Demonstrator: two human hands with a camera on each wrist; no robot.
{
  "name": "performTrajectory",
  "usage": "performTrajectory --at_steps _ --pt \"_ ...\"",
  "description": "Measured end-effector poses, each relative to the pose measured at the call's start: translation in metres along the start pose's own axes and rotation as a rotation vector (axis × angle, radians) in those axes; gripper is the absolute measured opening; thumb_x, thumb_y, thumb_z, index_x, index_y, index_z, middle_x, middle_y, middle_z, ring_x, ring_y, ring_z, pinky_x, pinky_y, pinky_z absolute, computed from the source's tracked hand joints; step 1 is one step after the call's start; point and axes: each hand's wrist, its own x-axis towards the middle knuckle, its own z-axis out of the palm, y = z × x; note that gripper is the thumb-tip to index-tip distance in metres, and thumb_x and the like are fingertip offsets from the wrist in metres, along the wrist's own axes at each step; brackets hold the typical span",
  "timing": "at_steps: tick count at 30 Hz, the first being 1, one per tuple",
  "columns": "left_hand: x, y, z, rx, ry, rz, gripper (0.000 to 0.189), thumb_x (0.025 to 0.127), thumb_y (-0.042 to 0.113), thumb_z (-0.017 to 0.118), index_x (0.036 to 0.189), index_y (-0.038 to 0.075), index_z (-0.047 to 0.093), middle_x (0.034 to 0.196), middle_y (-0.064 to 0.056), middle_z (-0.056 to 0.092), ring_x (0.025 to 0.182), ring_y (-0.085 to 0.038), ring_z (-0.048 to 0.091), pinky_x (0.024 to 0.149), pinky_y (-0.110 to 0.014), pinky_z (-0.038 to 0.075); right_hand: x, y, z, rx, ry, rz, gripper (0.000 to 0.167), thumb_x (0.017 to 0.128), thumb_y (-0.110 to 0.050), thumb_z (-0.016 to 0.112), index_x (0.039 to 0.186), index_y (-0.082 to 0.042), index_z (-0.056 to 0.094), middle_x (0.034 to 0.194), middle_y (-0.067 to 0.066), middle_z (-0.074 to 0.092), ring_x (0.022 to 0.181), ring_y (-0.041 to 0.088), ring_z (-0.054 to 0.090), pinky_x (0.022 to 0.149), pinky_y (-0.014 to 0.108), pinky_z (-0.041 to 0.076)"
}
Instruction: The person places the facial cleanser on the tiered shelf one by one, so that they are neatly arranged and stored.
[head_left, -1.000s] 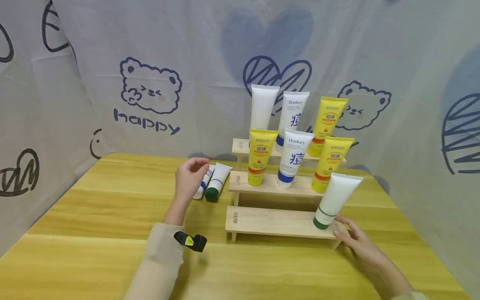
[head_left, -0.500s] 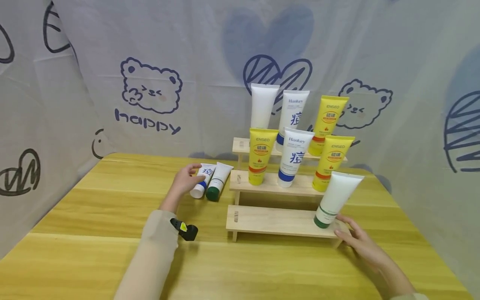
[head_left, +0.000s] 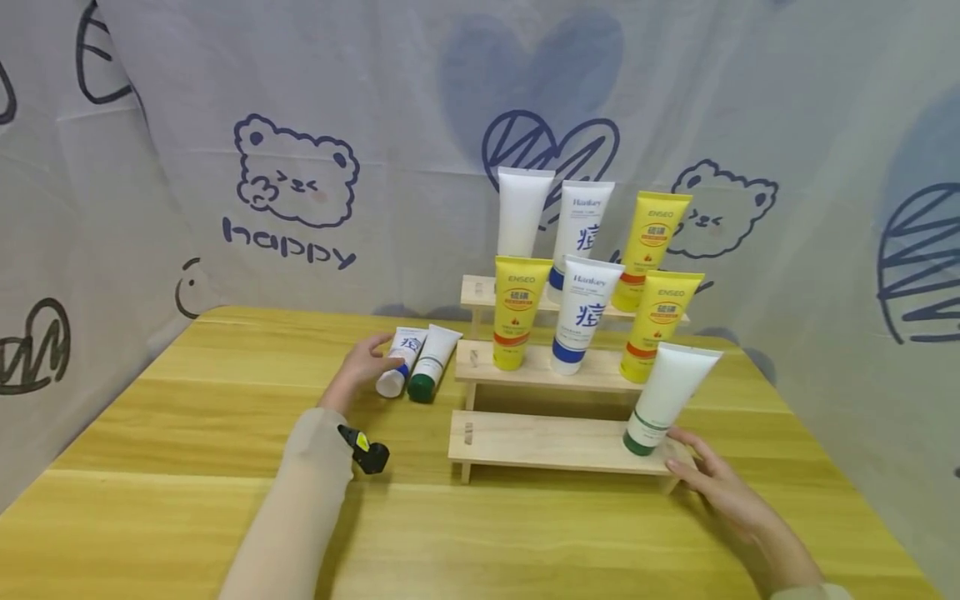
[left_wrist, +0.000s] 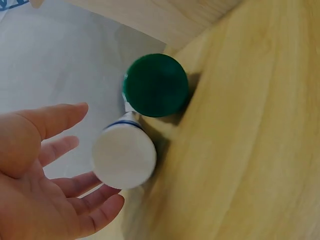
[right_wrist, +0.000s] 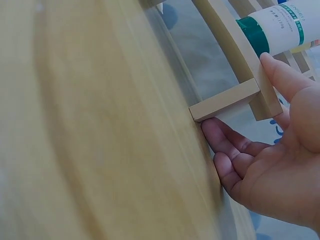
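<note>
My left hand (head_left: 362, 367) reaches to the left side of a white tube (head_left: 405, 357) with blue lettering and a white cap, lying on the table. In the left wrist view its fingers are spread, with fingertips right at the white cap (left_wrist: 125, 157) and the thumb apart from it. Close beside lies a white tube with a green cap (left_wrist: 156, 85). My right hand (head_left: 720, 487) holds the right end of the lowest step of a wooden display stand (head_left: 525, 442), thumb by the step and curled fingers at its leg (right_wrist: 225, 100). A green-capped white tube (head_left: 671, 400) stands on that step.
The middle step bears two yellow tubes (head_left: 519, 312) (head_left: 662, 325) and a blue-and-white tube (head_left: 585, 317). On the top step stand a plain white tube (head_left: 523, 212), another blue-and-white one (head_left: 581, 225) and a yellow one (head_left: 651, 242). A printed curtain (head_left: 420, 100) hangs behind the table (head_left: 187, 467).
My left hand has moved down and left from above the lying tubes to the side of the blue-lettered one, uncovering its label. The right hand stays at the stand's end.
</note>
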Motion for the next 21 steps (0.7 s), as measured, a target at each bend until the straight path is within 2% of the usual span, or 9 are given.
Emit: performTrajectory --at_steps 4,7,11,15,21 --pt "0.003 -0.005 0.004 -0.025 -0.017 -0.036 0.061 0.089 0.015 0.054 0.139 0.001 0.024 0.133 -0.028 0.033 0.118 -0.038 0.037 0.094 -0.043 0.035 0.0 0.0 0.0 0.003 -0.005 -0.007 0.049 0.094 -0.016 0.044 0.134 0.001 0.022 0.143 0.027 0.004 0.123 0.049 0.01 0.088 0.047 0.033" --pt "0.004 -0.008 0.007 -0.034 -0.018 -0.038 0.062 0.089 0.015 0.054 0.14 0.0 0.023 0.131 -0.029 0.035 0.114 -0.037 0.042 0.09 -0.04 0.039 -0.001 0.002 0.0 0.015 -0.009 -0.009 0.049 0.094 -0.016 0.045 0.134 0.001 0.022 0.143 0.027 0.003 0.123 0.047 0.01 0.085 0.039 0.035" --pt "0.005 -0.009 0.009 -0.039 -0.009 -0.031 0.061 0.088 0.014 0.054 0.139 0.0 0.023 0.132 -0.028 0.033 0.11 -0.035 0.044 0.086 -0.038 0.041 0.0 0.004 0.001 0.033 -0.011 -0.015 0.047 0.094 -0.015 0.045 0.133 0.0 0.023 0.143 0.027 0.003 0.123 0.046 0.01 0.084 0.036 0.034" --pt "0.007 -0.01 0.011 -0.062 -0.004 -0.054 0.062 0.088 0.012 0.054 0.14 0.0 0.022 0.133 -0.027 0.032 0.107 -0.034 0.044 0.082 -0.035 0.042 0.0 0.004 0.001 0.037 -0.013 -0.011 0.049 0.094 -0.015 0.045 0.134 0.0 0.022 0.143 0.027 0.003 0.123 0.046 0.011 0.085 0.038 0.034" --pt "0.008 -0.009 0.014 -0.104 0.011 -0.077 0.062 0.087 0.007 0.055 0.14 0.0 0.023 0.134 -0.027 0.031 0.106 -0.032 0.044 0.081 -0.033 0.043 -0.002 0.002 -0.001 0.033 -0.024 -0.003 0.051 0.095 -0.017 0.043 0.136 0.001 0.018 0.144 0.025 0.0 0.124 0.048 0.004 0.09 0.052 0.028"
